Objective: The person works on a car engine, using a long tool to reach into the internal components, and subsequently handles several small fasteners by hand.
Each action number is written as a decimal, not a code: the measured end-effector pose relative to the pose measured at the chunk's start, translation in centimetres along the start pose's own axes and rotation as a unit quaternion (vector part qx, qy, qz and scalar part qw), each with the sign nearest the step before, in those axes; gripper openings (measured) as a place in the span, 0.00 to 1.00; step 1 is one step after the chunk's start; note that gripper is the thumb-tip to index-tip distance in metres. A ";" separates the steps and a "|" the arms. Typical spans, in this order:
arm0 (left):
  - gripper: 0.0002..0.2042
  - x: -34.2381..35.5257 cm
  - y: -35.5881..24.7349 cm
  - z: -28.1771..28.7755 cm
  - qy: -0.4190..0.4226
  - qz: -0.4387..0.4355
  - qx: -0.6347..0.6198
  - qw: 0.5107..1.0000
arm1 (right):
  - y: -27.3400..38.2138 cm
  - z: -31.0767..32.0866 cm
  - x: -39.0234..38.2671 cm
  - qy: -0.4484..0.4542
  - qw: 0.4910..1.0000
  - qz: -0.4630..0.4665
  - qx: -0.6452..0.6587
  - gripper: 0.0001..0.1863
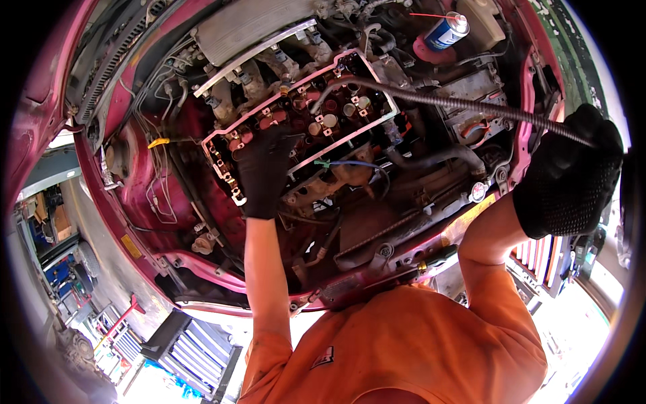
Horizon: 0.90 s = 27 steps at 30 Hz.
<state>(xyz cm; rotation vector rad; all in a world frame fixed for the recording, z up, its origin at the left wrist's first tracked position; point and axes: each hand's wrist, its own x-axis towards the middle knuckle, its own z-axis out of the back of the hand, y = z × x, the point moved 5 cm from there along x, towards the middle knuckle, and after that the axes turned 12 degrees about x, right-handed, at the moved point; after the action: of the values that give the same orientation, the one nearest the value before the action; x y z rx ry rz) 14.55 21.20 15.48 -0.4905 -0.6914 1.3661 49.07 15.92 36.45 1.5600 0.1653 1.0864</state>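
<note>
Right hand [572, 172], black-gloved: fingers curled closed around one end of a ribbed flexible tube [471, 108]. Clock references take the open engine top [346, 142] as centre, twelve being farthest from the person; this hand sits at three, well apart from the engine top. The tube runs leftward from the grip, arches over the rim and bends down, its far end among the exposed valve parts.

Left hand [264, 168], also gloved: lies over the engine top's edge at seven. Its fingers point inward; whether they are open, closed or gripping anything cannot be told.

Obstructions: the left glove hides part of the near rim; the tube crosses above the right end.

Surroundings: metal intake runners [279, 64] at eleven to twelve; blue spray can [444, 34] with red straw at two; blue hose [360, 163] at four; yellow clip [158, 142] at nine.
</note>
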 end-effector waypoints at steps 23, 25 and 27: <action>0.25 -7.3 2.0 0.5 0.067 0.155 -0.799 0.576 | -6.0 -6.5 -6.5 0.079 0.992 -0.028 0.097 0.16; 0.25 -7.3 2.0 0.5 0.064 0.159 -0.791 0.587 | -7.2 -6.6 -7.5 0.071 0.996 -0.002 0.048 0.15; 0.26 -7.3 2.2 0.3 0.061 0.164 -0.777 0.605 | -7.5 -8.0 -8.3 0.072 0.995 -0.001 0.064 0.14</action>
<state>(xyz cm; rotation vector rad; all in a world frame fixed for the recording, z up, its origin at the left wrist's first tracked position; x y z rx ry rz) 12.35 14.30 12.97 -2.1623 -1.6618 0.6528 42.08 18.73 24.91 1.5932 0.3407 1.2069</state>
